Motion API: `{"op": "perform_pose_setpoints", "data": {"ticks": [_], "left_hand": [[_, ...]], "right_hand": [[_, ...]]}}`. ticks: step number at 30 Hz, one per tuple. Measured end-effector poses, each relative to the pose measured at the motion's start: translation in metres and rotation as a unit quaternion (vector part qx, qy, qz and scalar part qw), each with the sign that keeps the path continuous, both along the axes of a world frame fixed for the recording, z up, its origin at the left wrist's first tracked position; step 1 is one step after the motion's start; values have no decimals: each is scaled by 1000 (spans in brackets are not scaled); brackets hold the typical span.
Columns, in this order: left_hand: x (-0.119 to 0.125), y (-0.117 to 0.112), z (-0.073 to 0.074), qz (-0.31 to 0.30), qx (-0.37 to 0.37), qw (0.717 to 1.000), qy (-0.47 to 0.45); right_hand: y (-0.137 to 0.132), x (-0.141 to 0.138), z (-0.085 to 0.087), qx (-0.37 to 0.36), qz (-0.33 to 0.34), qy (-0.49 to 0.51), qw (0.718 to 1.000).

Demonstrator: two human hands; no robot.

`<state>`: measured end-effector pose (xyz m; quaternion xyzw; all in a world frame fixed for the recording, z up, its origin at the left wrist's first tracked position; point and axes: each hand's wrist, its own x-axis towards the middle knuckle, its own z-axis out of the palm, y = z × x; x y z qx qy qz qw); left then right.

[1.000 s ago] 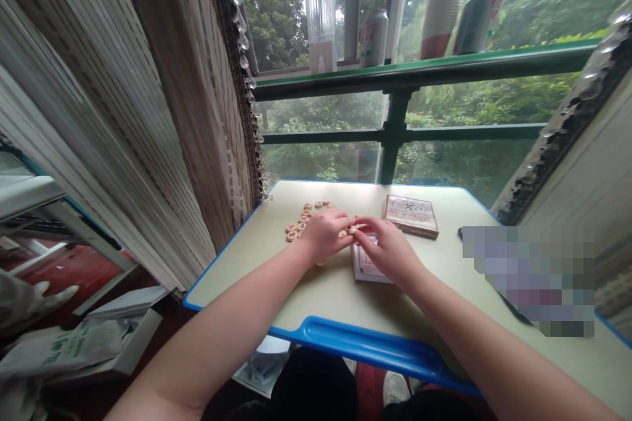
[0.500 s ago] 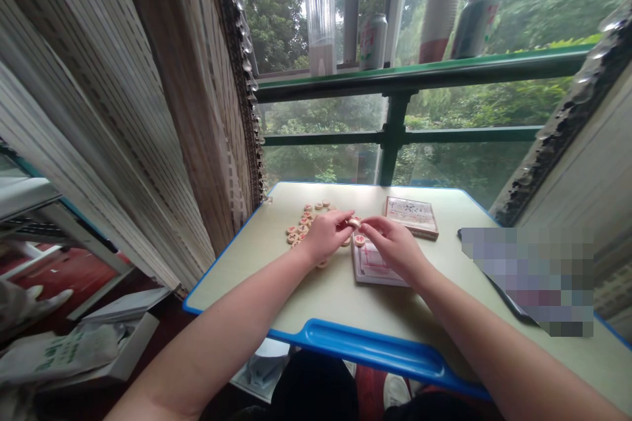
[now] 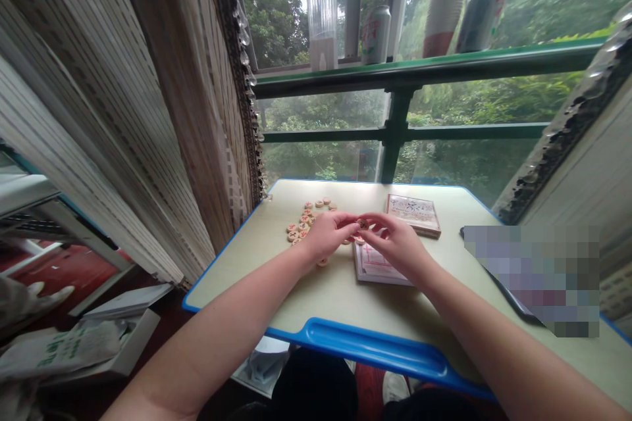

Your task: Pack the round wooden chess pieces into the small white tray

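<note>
My left hand (image 3: pixel 330 235) and my right hand (image 3: pixel 394 238) meet over the table, thumbs and fingertips closed around a round wooden Chinese chess piece (image 3: pixel 363 224). Its dark marking faces up; the fingers cover part of its edge. Beside my left hand lie several more Chinese chess pieces (image 3: pixel 293 235), some partly hidden behind it. Under my right hand is a white box (image 3: pixel 382 276) with red lines on top. A red-marked piece (image 3: pixel 360 239) shows at its far left corner, partly covered by the fingers.
The pale table (image 3: pixel 237 276) has a blue rim with a molded groove (image 3: pixel 375 350). A decorated box lid (image 3: pixel 413 214) lies at the back right. A pixelated flat object (image 3: pixel 536 279) is farther right. Cans (image 3: pixel 376 35) and stacked cups (image 3: pixel 443 3) stand on the window ledge.
The piece between my fingers has turned from edge-on to show its marked face, and has shifted slightly right. My right fingers have moved over the red-marked piece on the white box.
</note>
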<state>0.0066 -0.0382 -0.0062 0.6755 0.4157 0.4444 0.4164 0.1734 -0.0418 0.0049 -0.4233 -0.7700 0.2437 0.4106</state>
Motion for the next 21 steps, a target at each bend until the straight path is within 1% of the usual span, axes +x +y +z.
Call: {"op": "perform_pose_setpoints", "data": {"ticks": [3, 7, 11, 14, 16, 18, 21], "left_hand": [[1, -2, 3, 10, -2, 1000, 7], [2, -4, 6, 22, -2, 1000, 10], [3, -2, 6, 16, -37, 999, -3], [2, 0, 2, 22, -78, 997, -14], [2, 1, 0, 16, -93, 995, -31], [2, 1, 0, 13, -100, 994, -47], [0, 0, 2, 22, -105, 993, -54]], "right_hand": [[-1, 0, 0, -13, 15, -6, 1000], [0, 0, -1, -4, -4, -24, 1000], [3, 1, -5, 41, -27, -50, 998], [5, 2, -7, 74, -28, -70, 994], [6, 2, -6, 83, -27, -74, 993], [5, 2, -5, 82, -21, -67, 994], [2, 1, -3, 60, -10, -34, 998]]}}
